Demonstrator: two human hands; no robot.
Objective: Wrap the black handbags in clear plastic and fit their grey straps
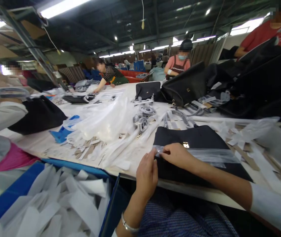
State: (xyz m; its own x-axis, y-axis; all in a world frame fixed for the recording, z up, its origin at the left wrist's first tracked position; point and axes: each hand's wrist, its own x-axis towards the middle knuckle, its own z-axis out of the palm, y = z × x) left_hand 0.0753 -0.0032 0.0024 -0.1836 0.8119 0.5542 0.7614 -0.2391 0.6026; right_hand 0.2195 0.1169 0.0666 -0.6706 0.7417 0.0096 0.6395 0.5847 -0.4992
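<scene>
- Left grip (pixel 146 174) and right grip (pixel 176 154): bare hands, with bare forearms behind them.
- Silver-coloured bracelet (pixel 127 227) on the left wrist: a narrow, shiny band.
- White sleeve (pixel 270 205) on the right arm: plain, loose cloth, its edge below the elbow.
- White sliver (pixel 114 234) by the left forearm, too little showing to name.
- Checked garment (pixel 177 217) over the lap: small, dark blue and pale squares.

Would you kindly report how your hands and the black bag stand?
Left hand and right hand at one end of clear plastic strip. Black bag lying flat, strip across it. Coiled straps beyond, clear of both hands.
</scene>
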